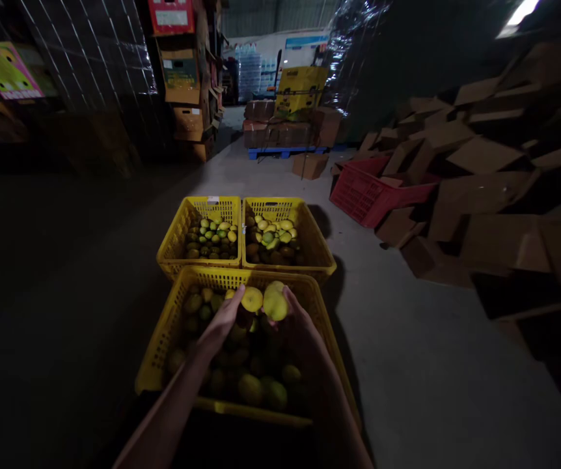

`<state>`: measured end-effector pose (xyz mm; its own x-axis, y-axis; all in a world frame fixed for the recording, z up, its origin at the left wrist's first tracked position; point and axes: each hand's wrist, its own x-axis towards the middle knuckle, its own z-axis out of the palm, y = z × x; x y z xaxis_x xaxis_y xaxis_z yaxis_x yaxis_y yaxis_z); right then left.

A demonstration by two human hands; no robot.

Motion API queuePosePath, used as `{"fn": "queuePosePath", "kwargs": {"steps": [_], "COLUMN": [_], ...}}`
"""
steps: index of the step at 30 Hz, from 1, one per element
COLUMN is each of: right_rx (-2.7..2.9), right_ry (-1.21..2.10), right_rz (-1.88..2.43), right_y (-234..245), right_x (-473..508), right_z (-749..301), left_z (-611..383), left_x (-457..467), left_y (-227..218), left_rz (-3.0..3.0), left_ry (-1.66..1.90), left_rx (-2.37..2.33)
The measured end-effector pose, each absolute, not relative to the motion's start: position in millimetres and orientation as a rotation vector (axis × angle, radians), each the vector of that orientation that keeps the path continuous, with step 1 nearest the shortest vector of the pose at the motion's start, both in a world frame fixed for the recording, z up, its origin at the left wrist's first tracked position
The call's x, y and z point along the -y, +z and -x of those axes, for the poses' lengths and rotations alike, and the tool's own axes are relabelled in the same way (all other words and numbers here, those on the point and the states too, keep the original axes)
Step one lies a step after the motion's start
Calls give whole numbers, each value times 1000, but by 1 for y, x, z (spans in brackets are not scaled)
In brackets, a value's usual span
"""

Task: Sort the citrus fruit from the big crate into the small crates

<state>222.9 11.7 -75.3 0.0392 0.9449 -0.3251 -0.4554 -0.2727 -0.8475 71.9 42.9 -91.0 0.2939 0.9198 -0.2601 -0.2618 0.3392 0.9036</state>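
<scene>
Fruit, green and yellow, is kept in the rear-left crate, just beyond the far edge of the front crate. Near that edge, a yellow citrus fruit is held by the left hand; a larger yellow-green citrus fruit is gripped by the right hand. Both are held low, probably so that a dropped one is caught by the loose fruit below. The rear-right crate is butted against its neighbour, presumably for easy reach.

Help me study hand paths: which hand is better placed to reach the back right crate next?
Probably the right hand, holding a yellowish fruit: it lines up with the back right crate; the left hand sits more toward the back left crate.
</scene>
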Motion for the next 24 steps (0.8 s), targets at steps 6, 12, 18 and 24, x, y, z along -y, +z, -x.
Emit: {"fn": "queuePosePath", "kwargs": {"steps": [6, 12, 18, 24], "right_rx": [560, 612, 743, 625], "right_ry": [1530, 1355, 1302, 1286], "right_rz": [1094, 1182, 1154, 1171], "right_y": [-74, -68, -63, -68], "right_x": [-9, -5, -4, -5], "right_z": [-223, -226, -227, -231], "left_z": [-72, -70, -70, -71], "left_x": [-46, -46, -43, -44], "left_y": [-83, -72, -66, -68], "left_rz": [-914, -1133, -1162, -1067], "left_ry": [858, 1043, 1132, 1086], "left_rx": [-991, -922, -854, -845]}}
